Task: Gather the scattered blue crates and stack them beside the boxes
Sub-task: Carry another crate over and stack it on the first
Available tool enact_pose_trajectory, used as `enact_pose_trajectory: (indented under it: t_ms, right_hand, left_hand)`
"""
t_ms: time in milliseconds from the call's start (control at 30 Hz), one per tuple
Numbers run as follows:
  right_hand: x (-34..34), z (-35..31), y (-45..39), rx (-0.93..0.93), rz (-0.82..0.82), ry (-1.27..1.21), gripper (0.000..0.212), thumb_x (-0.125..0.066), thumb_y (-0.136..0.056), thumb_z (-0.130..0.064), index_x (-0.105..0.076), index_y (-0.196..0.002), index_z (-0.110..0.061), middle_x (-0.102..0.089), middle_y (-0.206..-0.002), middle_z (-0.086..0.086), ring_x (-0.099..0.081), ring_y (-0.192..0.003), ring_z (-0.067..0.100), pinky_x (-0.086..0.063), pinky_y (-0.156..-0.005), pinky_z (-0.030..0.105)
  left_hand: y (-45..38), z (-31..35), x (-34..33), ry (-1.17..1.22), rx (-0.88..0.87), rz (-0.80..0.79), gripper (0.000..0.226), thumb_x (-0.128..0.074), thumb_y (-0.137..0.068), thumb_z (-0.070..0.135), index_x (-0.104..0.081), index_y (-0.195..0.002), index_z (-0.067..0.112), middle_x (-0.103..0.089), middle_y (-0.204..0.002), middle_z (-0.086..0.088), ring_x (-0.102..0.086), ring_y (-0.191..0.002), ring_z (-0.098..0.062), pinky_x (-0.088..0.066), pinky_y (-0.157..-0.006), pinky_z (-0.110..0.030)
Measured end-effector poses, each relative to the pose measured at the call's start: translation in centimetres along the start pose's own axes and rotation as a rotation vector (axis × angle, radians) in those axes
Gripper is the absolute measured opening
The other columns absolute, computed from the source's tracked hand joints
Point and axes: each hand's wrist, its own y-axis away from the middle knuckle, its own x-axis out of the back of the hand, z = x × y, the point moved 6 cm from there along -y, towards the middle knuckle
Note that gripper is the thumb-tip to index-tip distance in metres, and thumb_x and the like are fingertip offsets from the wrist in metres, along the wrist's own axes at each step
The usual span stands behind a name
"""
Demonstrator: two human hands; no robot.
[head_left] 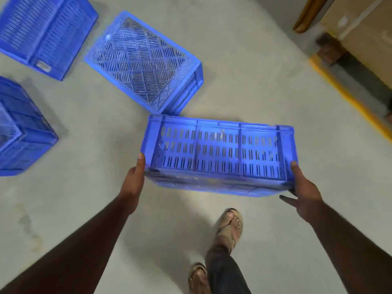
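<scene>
I hold a blue slotted crate [218, 153] off the floor in front of me, tipped so one long side faces up. My left hand [135, 177] grips its left end and my right hand [305, 192] grips its right end. Just beyond it a second blue crate [140, 60] lies upside down on the floor, its bottom grid up. A third blue crate [42, 32] lies at the top left and another blue crate [19, 128] at the left edge. A brown cardboard box [364, 28] stands at the top right.
The floor [84, 209] is pale grey concrete. A yellow painted line [347, 98] runs diagonally at the right, in front of the box and a dark pallet foot [328, 49]. My sandalled feet [229, 228] are below the held crate.
</scene>
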Motion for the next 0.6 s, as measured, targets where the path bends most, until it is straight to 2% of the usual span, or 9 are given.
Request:
enact_pose_trajectory:
  t_ms: [67,167,233,300,333,367,400,467,600]
  right_hand:
    - [-0.4,1.8,0.5,0.054,-0.027,-0.004,0.074,-0.08,-0.056,-0.069,-0.063,-0.093,-0.007,-0.061,-0.102,0.007,-0.067,-0.09,0.017,-0.065,-0.074,0.039]
    - [0.0,5.6,0.1,0.168,-0.048,-0.016,0.104,-0.084,-0.031,-0.08,-0.065,-0.101,-0.006,-0.07,-0.101,0.006,-0.072,-0.096,0.019,-0.063,-0.075,0.029]
    - [0.7,8.4,-0.1,0.239,-0.05,-0.009,0.1,-0.08,-0.044,-0.081,-0.067,-0.118,-0.014,-0.075,-0.099,-0.007,-0.072,-0.097,0.012,-0.062,-0.083,0.028]
    - [1.1,10.9,0.3,0.365,0.041,0.082,0.05,-0.071,-0.083,-0.064,-0.066,-0.123,-0.035,-0.075,-0.1,-0.022,-0.07,-0.106,0.012,-0.058,-0.095,0.035]
    - [1.4,11.5,0.5,0.468,0.127,0.158,0.035,-0.062,-0.095,-0.052,-0.062,-0.129,-0.041,-0.073,-0.11,-0.023,-0.067,-0.112,0.014,-0.054,-0.098,0.034]
    - [1.5,11.9,0.9,0.56,0.201,0.242,0.038,-0.054,-0.102,-0.043,-0.055,-0.139,-0.042,-0.069,-0.124,-0.017,-0.064,-0.117,0.016,-0.048,-0.098,0.029]
    - [1.4,12.1,1.2,0.632,0.247,0.309,0.044,-0.05,-0.104,-0.038,-0.047,-0.148,-0.038,-0.065,-0.134,-0.009,-0.061,-0.122,0.018,-0.043,-0.096,0.023]
    - [1.8,12.6,1.3,0.669,0.293,0.411,0.048,-0.046,-0.106,-0.035,-0.04,-0.153,-0.031,-0.063,-0.137,0.004,-0.06,-0.12,0.025,-0.038,-0.089,0.019]
    - [3.5,14.4,3.3,0.71,0.297,0.563,0.033,-0.052,-0.103,-0.029,-0.055,-0.133,-0.016,-0.067,-0.108,0.007,-0.063,-0.099,0.033,-0.035,-0.076,0.024]
  left_hand:
    - [0.7,-3.5,0.6,-0.092,0.03,0.009,0.067,-0.051,-0.067,0.094,-0.078,-0.085,0.035,-0.074,-0.091,0.012,-0.066,-0.089,-0.009,-0.044,-0.087,-0.03]
    - [1.8,-9.6,0.8,-0.101,0.008,0.025,0.048,-0.063,-0.084,0.068,-0.076,-0.102,0.025,-0.076,-0.102,0.008,-0.069,-0.105,-0.015,-0.048,-0.088,-0.031]
    - [3.3,-13.2,0.3,-0.06,-0.015,0.02,0.04,-0.067,-0.09,0.052,-0.072,-0.116,0.021,-0.076,-0.109,0.007,-0.067,-0.113,-0.016,-0.048,-0.089,-0.029]
    - [4.7,-15.9,0.6,-0.06,-0.065,0.092,0.039,-0.072,-0.088,0.048,-0.07,-0.119,0.023,-0.076,-0.109,0.008,-0.068,-0.11,-0.013,-0.049,-0.087,-0.027]
    - [5.1,-16.6,0.8,-0.056,-0.102,0.137,0.042,-0.075,-0.086,0.047,-0.068,-0.121,0.025,-0.075,-0.111,0.008,-0.067,-0.11,-0.012,-0.049,-0.088,-0.026]
    - [5.2,-17.0,1.1,-0.059,-0.144,0.179,0.049,-0.077,-0.083,0.048,-0.065,-0.124,0.026,-0.073,-0.115,0.007,-0.067,-0.11,-0.012,-0.05,-0.091,-0.027]
    - [5.1,-16.8,1.1,-0.057,-0.197,0.214,0.056,-0.078,-0.08,0.051,-0.062,-0.127,0.027,-0.072,-0.118,0.007,-0.067,-0.11,-0.012,-0.05,-0.094,-0.029]
    - [4.4,-16.0,1.2,-0.076,-0.24,0.272,0.058,-0.077,-0.077,0.057,-0.063,-0.124,0.026,-0.073,-0.113,0.007,-0.07,-0.103,-0.012,-0.053,-0.092,-0.031]
    - [4.5,-15.5,1.4,-0.425,-0.157,0.347,0.062,-0.073,-0.079,0.059,-0.056,-0.119,0.015,-0.069,-0.111,-0.006,-0.067,-0.101,-0.032,-0.053,-0.09,-0.043]
